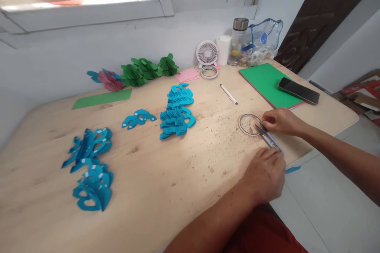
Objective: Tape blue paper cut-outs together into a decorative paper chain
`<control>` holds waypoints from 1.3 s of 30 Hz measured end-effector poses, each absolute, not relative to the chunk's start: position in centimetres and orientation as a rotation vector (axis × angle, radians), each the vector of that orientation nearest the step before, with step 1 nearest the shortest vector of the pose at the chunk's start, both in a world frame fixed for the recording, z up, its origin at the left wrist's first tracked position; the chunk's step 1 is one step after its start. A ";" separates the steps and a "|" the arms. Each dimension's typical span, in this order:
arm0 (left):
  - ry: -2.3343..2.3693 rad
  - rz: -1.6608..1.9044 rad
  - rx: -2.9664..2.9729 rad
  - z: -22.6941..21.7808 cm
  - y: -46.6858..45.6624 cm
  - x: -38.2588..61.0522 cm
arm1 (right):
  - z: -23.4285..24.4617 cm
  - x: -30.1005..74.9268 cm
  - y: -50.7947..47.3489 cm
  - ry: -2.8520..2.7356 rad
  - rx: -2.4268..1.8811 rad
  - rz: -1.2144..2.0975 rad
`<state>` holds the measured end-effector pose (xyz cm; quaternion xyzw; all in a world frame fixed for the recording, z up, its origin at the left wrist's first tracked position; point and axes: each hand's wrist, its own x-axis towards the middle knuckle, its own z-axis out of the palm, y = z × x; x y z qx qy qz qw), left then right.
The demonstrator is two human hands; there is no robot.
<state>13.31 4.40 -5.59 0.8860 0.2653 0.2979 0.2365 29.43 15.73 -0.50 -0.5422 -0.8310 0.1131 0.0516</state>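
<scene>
My left hand [264, 174] is at the table's front edge, fingers curled. A strip of blue paper [293, 169] juts out past its far side and seems to be held in it; the grip itself is hidden. Pale blue thread snips [270, 140] lie just beyond those fingers, blades pointing at a thin roll of tape [249, 124]. At the roll's right edge, my right hand [280, 121] is closed in a pinch by the snips' blades. What it pinches is too small to make out.
Blue cut-paper pieces with white squares [95, 142] lie at left, a folded blue stack [175, 116] mid-table. A pen [228, 94], green sheets [264, 83] and a phone [299, 91] lie farther right. A fan [207, 53] and glass bottle [237, 43] stand along the wall.
</scene>
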 end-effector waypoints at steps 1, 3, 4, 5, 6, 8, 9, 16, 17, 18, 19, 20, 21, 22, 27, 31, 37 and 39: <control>0.725 0.813 2.425 -5.6 4.4 13.3 | -0.4 29.4 15.8 -2.530 -1.652 0.336; 0.713 0.815 2.411 -5.7 4.4 13.3 | 0.0 29.6 16.1 -2.525 -1.655 0.319; 0.709 0.818 2.401 -5.7 4.4 13.4 | 0.2 29.6 16.3 -2.516 -1.658 0.312; 0.704 0.821 2.390 -5.8 4.4 13.4 | 0.4 29.7 16.4 -2.502 -1.661 0.307; 0.697 0.821 2.376 -5.8 4.4 13.4 | 0.7 29.7 16.5 -2.484 -1.665 0.306; 0.681 0.819 2.325 -5.7 4.4 13.3 | 1.2 29.7 16.3 -2.451 -1.668 0.314; 0.666 0.827 2.280 -5.6 4.4 13.2 | 1.5 29.5 16.1 -2.432 -1.665 0.335; 0.754 1.049 1.276 -4.2 4.7 12.4 | 3.7 27.7 11.9 -1.837 -1.569 0.686; 0.793 1.055 1.205 -3.9 4.7 12.2 | 3.9 27.5 11.2 -1.759 -1.546 0.676; 0.824 1.061 1.163 -3.5 4.7 11.8 | 4.1 27.3 10.5 -1.691 -1.526 0.658; 0.850 1.064 1.096 -3.1 4.6 11.4 | 4.2 27.1 9.9 -1.632 -1.504 0.636; 0.868 1.062 1.026 -2.6 4.5 10.8 | 4.2 26.8 9.2 -1.592 -1.483 0.625; 0.883 1.056 0.948 -2.1 4.4 10.2 | 4.2 26.6 8.6 -1.569 -1.461 0.621; 0.897 1.039 0.787 -1.5 4.2 9.6 | 4.0 26.2 8.1 -1.563 -1.441 0.621; 0.951 1.026 0.467 0.4 2.6 6.5 | 2.8 23.3 5.8 -1.615 -1.382 0.689; 0.973 1.068 0.470 0.7 1.0 4.9 | 2.0 20.6 4.8 -1.680 -1.253 0.758; 0.961 1.077 0.530 1.2 -1.0 3.1 | 1.5 17.7 3.6 -1.894 -1.089 0.643; 0.966 1.069 0.523 1.2 -1.3 2.7 | 1.7 17.1 3.3 -1.935 -1.030 0.610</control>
